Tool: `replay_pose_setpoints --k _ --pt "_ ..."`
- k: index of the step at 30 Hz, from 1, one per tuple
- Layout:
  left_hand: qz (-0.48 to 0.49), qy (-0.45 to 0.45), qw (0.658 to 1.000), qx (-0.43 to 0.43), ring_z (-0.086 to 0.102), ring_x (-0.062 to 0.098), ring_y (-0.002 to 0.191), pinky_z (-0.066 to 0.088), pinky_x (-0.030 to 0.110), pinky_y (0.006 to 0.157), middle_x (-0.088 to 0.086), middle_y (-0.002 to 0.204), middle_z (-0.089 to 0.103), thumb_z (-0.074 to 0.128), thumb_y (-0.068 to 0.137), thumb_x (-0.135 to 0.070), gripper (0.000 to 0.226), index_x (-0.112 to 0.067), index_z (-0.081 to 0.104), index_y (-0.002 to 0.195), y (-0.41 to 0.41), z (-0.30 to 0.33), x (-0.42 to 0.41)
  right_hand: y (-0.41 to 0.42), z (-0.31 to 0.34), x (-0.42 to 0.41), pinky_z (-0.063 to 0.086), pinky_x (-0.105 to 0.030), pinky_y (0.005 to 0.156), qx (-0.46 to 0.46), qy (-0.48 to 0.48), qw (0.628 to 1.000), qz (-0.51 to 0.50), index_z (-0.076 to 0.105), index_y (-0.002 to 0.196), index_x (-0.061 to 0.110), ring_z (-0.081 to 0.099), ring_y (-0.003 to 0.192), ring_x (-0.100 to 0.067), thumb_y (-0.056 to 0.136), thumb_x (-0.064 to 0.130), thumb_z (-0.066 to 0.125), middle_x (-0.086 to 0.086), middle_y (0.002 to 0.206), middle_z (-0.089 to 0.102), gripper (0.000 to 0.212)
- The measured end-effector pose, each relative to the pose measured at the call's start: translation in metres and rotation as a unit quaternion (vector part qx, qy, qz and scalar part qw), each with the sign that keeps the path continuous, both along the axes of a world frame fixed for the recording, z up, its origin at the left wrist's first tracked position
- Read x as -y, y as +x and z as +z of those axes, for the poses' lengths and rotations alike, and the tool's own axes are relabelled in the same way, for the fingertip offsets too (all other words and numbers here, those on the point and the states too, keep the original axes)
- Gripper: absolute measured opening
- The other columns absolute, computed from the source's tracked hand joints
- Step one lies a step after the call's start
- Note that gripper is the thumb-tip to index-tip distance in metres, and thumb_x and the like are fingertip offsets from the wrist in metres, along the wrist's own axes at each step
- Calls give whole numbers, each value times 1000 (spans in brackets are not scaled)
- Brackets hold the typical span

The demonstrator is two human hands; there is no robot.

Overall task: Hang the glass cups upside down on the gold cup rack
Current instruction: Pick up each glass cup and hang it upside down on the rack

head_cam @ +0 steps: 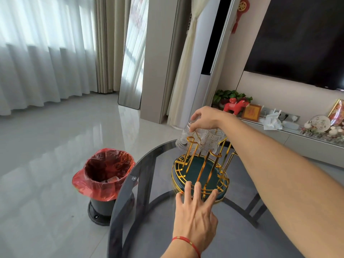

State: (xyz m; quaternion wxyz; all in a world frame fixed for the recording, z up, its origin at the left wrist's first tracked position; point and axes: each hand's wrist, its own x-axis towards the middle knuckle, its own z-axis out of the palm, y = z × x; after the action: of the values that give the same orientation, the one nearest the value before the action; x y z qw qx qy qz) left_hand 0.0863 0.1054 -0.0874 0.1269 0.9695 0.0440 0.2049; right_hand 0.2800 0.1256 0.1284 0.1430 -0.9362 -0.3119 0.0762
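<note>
From the head camera, a round smoked-glass counter (149,183) carries a gold wire cup rack (200,172) with a dark teal round base. The left hand (195,216), a thin red string around its wrist, lies at the near rim of the rack's base with its fingers (189,190) spread open and flat, the tips touching the gold rim. The right hand (205,118) reaches across from the right, above the rack, its fingers pinched closed on the upturned bottom of a ribbed clear glass cup (185,138). That cup is upside down and tilted, at the far left side of the rack, level with the top of a gold prong; whether it sits fully on the prong cannot be told. Two more ribbed glass cups (214,140) hang upside down just beside it on the rack. On the floor left of the counter stands a dark bin with a red plastic liner (104,175).
</note>
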Motion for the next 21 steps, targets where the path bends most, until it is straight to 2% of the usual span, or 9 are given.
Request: replay_pose_setpoints --k 4,8,11,13,16,19,21 --pt "4 -6 1000 -12 25 48 145 38 63 106 18 152 36 43 90 -39 61 -40 26 149 0 1 0 0 3 -4 47 -45 101 -9 -40 999 4 60 140 22 54 132 -30 83 33 81 -8 146 57 62" --pt "9 -2 1000 -21 25 47 145 39 62 104 18 150 37 43 90 -38 63 -39 27 151 0 1 -1 -5 1 0 44 -47 106 20 -46 999 15 56 146 22 54 135 -31 87 42 77 -8 148 59 65" --pt "14 6 1000 -23 29 47 144 42 62 102 18 151 40 43 90 -37 62 -38 31 150 0 0 -1 -17 2 14 45 -45 106 72 54 996 15 59 143 19 58 131 -29 92 51 67 -8 142 63 61" --pt "19 11 1000 -19 31 48 143 44 62 100 19 150 42 43 91 -38 59 -37 33 149 1 -1 -1 -28 4 32 48 -46 105 100 132 986 4 65 135 18 59 127 -26 98 50 58 -7 137 66 49" --pt "18 22 999 -35 25 47 144 42 60 102 18 152 35 37 94 -42 58 -38 26 151 2 -4 -1 -53 5 80 48 -43 100 129 201 971 -18 70 125 17 61 121 -21 104 46 48 -2 127 71 42" --pt "19 28 999 -38 26 45 142 44 58 102 17 150 35 34 95 -43 58 -38 25 152 4 -4 -1 -90 -6 142 47 -38 89 134 226 962 -68 73 116 19 63 110 -19 104 48 46 0 115 73 41" --pt "20 30 998 -42 27 43 142 45 56 102 16 149 37 33 96 -44 58 -37 25 153 4 -3 -1 -120 -22 184 49 -40 90 126 201 965 -113 74 111 20 64 107 -22 104 50 43 -2 112 75 43"
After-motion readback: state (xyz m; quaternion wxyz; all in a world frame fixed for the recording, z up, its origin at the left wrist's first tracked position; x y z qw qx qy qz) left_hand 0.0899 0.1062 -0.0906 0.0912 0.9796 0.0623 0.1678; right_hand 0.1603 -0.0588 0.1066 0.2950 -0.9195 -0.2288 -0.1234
